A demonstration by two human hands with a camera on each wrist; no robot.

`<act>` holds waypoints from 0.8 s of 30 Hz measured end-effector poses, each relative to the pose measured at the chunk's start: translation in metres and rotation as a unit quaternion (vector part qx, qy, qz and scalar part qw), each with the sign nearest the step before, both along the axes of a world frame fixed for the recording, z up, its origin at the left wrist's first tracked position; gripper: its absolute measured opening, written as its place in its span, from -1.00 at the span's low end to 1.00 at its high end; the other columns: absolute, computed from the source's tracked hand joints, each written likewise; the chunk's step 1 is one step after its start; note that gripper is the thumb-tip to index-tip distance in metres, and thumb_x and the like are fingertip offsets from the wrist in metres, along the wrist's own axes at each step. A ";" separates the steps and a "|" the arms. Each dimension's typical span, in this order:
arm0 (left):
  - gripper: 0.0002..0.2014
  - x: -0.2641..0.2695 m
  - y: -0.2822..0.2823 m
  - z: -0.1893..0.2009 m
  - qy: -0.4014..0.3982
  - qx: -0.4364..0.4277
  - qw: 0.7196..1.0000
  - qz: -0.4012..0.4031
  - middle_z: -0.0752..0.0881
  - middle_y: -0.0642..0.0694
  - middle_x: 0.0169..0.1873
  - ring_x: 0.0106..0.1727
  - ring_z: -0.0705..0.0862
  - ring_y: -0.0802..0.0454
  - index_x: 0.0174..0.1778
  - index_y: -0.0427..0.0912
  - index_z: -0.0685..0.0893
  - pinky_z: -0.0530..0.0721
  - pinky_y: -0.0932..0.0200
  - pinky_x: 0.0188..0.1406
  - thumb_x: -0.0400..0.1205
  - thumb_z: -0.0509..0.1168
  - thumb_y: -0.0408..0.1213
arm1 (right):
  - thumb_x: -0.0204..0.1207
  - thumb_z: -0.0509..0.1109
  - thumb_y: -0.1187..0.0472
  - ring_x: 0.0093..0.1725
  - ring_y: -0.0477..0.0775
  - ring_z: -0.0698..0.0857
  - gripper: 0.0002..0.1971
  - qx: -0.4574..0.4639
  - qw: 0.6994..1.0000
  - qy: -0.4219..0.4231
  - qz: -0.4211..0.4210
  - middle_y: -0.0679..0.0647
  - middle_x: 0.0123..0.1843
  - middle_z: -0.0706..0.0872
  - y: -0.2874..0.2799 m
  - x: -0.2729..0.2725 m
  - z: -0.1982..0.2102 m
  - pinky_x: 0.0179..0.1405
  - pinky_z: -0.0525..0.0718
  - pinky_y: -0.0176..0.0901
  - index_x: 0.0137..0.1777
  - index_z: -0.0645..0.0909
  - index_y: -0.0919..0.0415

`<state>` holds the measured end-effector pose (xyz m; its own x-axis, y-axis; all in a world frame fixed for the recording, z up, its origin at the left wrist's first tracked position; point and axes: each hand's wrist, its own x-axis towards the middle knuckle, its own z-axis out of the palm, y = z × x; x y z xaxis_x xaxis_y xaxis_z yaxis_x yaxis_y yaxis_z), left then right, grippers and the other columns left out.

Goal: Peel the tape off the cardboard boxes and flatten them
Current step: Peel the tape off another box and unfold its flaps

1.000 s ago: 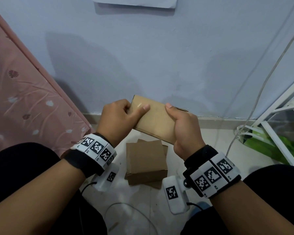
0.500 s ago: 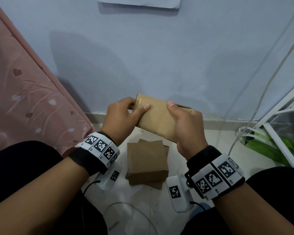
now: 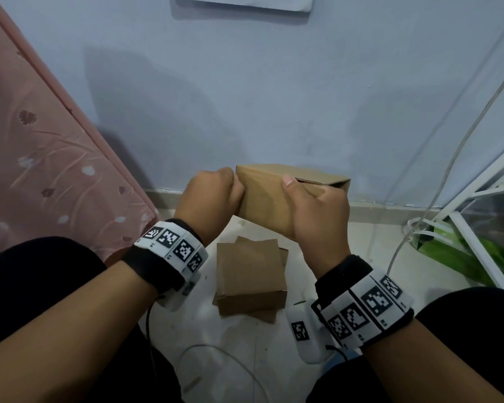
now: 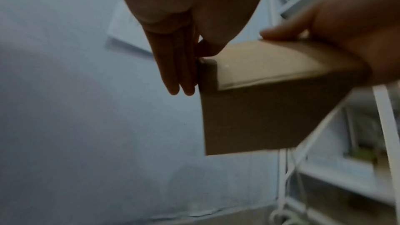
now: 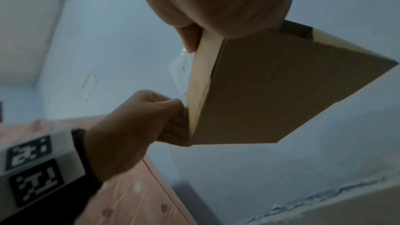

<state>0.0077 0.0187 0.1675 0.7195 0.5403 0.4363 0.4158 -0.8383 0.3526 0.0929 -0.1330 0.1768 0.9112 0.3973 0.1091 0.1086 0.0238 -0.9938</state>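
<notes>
A brown cardboard box (image 3: 266, 199) is held in the air between both hands. My left hand (image 3: 216, 196) is curled at its left end. In the left wrist view, the thumb and fingers of the left hand (image 4: 194, 64) pinch the box (image 4: 255, 114) at the corner where a strip of clear tape (image 4: 249, 79) ends. My right hand (image 3: 317, 213) grips the right half, thumb on top and fingers hidden behind. From the right wrist, the right hand (image 5: 216, 11) wraps the box (image 5: 281, 91) from above. The box's right end stands open.
Flattened cardboard boxes (image 3: 250, 274) lie stacked on the pale floor below the hands. A pink patterned mattress (image 3: 41, 170) leans on the left. A white frame (image 3: 477, 205), a green bag (image 3: 483, 257) and a thin cable (image 3: 419, 205) are on the right. The blue wall is close ahead.
The left thumb has come off the box's top face and the hand has curled at the left corner. The box has tilted, so its open right end shows more.
</notes>
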 end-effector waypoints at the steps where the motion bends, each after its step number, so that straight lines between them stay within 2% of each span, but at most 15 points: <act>1: -0.64 0.000 0.002 -0.001 -0.049 -0.037 0.998 0.007 0.52 -0.17 -0.56 -0.43 0.54 -0.26 -0.44 -0.23 0.43 0.34 -0.02 -0.41 0.71 0.19 -0.27 | 0.59 0.55 0.10 -0.39 -0.01 0.59 -0.55 0.012 1.000 0.024 -0.007 -0.04 -0.46 0.58 0.000 0.003 0.000 -0.29 0.58 -0.09 -0.44 0.57 0.35; 3: -0.67 -0.002 0.005 0.000 -0.122 -0.119 0.985 0.026 0.67 -0.20 -0.51 -0.38 0.66 -0.22 -0.44 -0.30 0.59 0.61 -0.06 -0.34 0.65 0.22 -0.27 | 0.57 0.57 0.11 -0.34 -0.02 0.69 -0.67 0.040 0.996 0.073 -0.009 -0.03 -0.38 0.67 -0.001 0.011 0.002 -0.29 0.67 -0.10 -0.32 0.67 0.32; 4: -0.68 -0.003 0.006 0.001 -0.151 -0.173 0.973 0.030 0.71 -0.16 -0.49 -0.36 0.72 -0.18 -0.44 -0.30 0.64 0.73 -0.08 -0.29 0.62 0.22 -0.29 | 0.56 0.58 0.11 -0.31 0.01 0.71 -0.65 0.051 0.994 0.092 -0.007 0.01 -0.33 0.69 -0.002 0.014 0.003 -0.26 0.68 -0.08 -0.26 0.68 0.40; 6: -0.69 -0.002 0.003 0.006 -0.206 -0.325 0.922 0.032 0.75 -0.09 -0.49 -0.38 0.77 -0.08 -0.43 -0.31 0.67 0.84 -0.07 -0.25 0.63 0.19 -0.38 | 0.53 0.59 0.10 -0.25 0.06 0.73 -0.61 0.062 0.990 0.125 -0.002 0.08 -0.25 0.71 -0.002 0.018 0.004 -0.17 0.71 0.00 -0.16 0.68 0.51; 8: -0.66 0.001 0.000 0.013 -0.245 -0.482 0.841 0.040 0.71 -0.08 -0.52 -0.47 0.70 0.02 -0.40 -0.30 0.61 0.79 0.16 -0.36 0.68 0.11 -0.50 | 0.53 0.58 0.11 -0.22 0.07 0.77 -0.75 0.074 0.983 0.169 -0.007 0.04 -0.22 0.78 -0.003 0.020 0.004 -0.11 0.74 0.02 -0.21 0.76 0.31; 10: -0.64 0.001 0.000 0.020 -0.249 -0.591 0.766 0.041 0.56 -0.12 -0.46 -0.46 0.53 0.05 -0.37 -0.19 0.48 0.61 0.32 -0.45 0.73 0.03 -0.53 | 0.54 0.55 0.10 -0.14 0.10 0.83 -0.83 0.088 0.976 0.201 -0.001 0.02 -0.17 0.85 -0.004 0.020 0.005 -0.02 0.79 0.08 -0.24 0.82 0.13; 11: -0.64 0.000 0.002 0.021 -0.247 -0.619 0.745 0.040 0.48 -0.12 -0.41 -0.43 0.46 0.05 -0.35 -0.15 0.44 0.59 0.34 -0.48 0.74 0.01 -0.53 | 0.55 0.53 0.10 -0.08 0.14 0.85 -0.84 0.092 0.974 0.209 0.006 0.03 -0.12 0.87 -0.005 0.020 0.004 0.06 0.80 0.12 -0.23 0.84 0.11; 12: -0.65 -0.001 0.003 0.020 -0.242 -0.628 0.738 0.042 0.46 -0.12 -0.39 -0.43 0.45 0.05 -0.34 -0.15 0.43 0.59 0.36 -0.52 0.75 0.02 -0.54 | 0.55 0.51 0.09 -0.04 0.17 0.85 -0.83 0.093 0.972 0.214 0.015 0.06 -0.08 0.88 -0.005 0.020 0.003 0.14 0.80 0.16 -0.22 0.85 0.10; 14: -0.67 -0.002 0.007 0.015 -0.236 -0.603 0.758 0.073 0.54 -0.12 -0.43 -0.50 0.51 0.08 -0.35 -0.22 0.48 0.59 0.34 -0.62 0.71 0.07 -0.57 | 0.56 0.47 0.09 -0.03 0.17 0.85 -0.80 0.099 0.968 0.227 0.039 0.07 -0.07 0.88 -0.005 0.017 0.001 0.20 0.77 0.18 -0.23 0.85 0.08; 17: -0.66 -0.004 0.014 0.003 -0.247 -0.555 0.784 0.128 0.59 -0.14 -0.56 -0.65 0.54 0.07 -0.43 -0.27 0.56 0.51 0.30 -0.65 0.66 0.11 -0.56 | 0.57 0.43 0.09 -0.11 0.14 0.83 -0.80 0.112 0.963 0.237 0.067 0.07 -0.13 0.84 -0.004 0.014 0.000 0.11 0.76 0.14 -0.24 0.80 0.08; 19: -0.73 0.000 0.019 0.000 -0.254 -0.553 0.778 0.156 0.60 -0.13 -0.49 -0.43 0.65 -0.09 -0.41 -0.22 0.56 0.60 0.19 -0.41 0.63 0.17 -0.40 | 0.58 0.41 0.10 -0.22 0.09 0.81 -0.80 0.121 0.959 0.246 0.077 0.04 -0.21 0.82 -0.004 0.012 -0.001 -0.08 0.76 0.03 -0.26 0.75 0.09; 21: -0.79 0.002 0.026 -0.002 -0.209 -0.536 0.796 0.189 0.57 -0.13 -0.33 -0.11 0.70 -0.24 -0.34 -0.15 0.52 0.56 0.09 -0.16 0.62 0.26 -0.38 | 0.59 0.39 0.13 -0.33 0.07 0.79 -0.79 0.125 0.956 0.253 0.084 0.03 -0.30 0.79 -0.004 0.010 -0.003 -0.28 0.76 -0.09 -0.28 0.69 0.11; 22: -0.78 0.001 0.023 0.004 -0.168 -0.508 0.815 0.221 0.60 -0.14 -0.25 0.02 0.71 -0.28 -0.32 -0.16 0.53 0.51 0.09 -0.11 0.65 0.31 -0.41 | 0.59 0.38 0.15 -0.37 0.06 0.78 -0.78 0.125 0.955 0.256 0.082 0.02 -0.34 0.77 -0.003 0.009 -0.004 -0.36 0.75 -0.11 -0.30 0.67 0.10; 23: -0.78 -0.004 0.019 0.006 -0.103 -0.442 0.855 0.251 0.66 -0.17 -0.15 0.12 0.73 -0.26 -0.31 -0.18 0.55 0.50 0.11 -0.08 0.66 0.35 -0.41 | 0.60 0.36 0.16 -0.40 0.05 0.77 -0.76 0.126 0.954 0.259 0.079 0.00 -0.37 0.75 -0.003 0.009 -0.005 -0.43 0.73 -0.13 -0.33 0.65 0.09; 24: -0.84 -0.008 0.017 0.011 -0.049 -0.387 0.889 0.240 0.73 -0.17 -0.04 0.17 0.73 -0.21 -0.25 -0.20 0.63 0.53 0.12 -0.04 0.66 0.39 -0.38 | 0.60 0.36 0.16 -0.41 0.04 0.76 -0.74 0.123 0.955 0.259 0.077 -0.02 -0.38 0.74 -0.003 0.010 -0.006 -0.46 0.71 -0.14 -0.35 0.63 0.08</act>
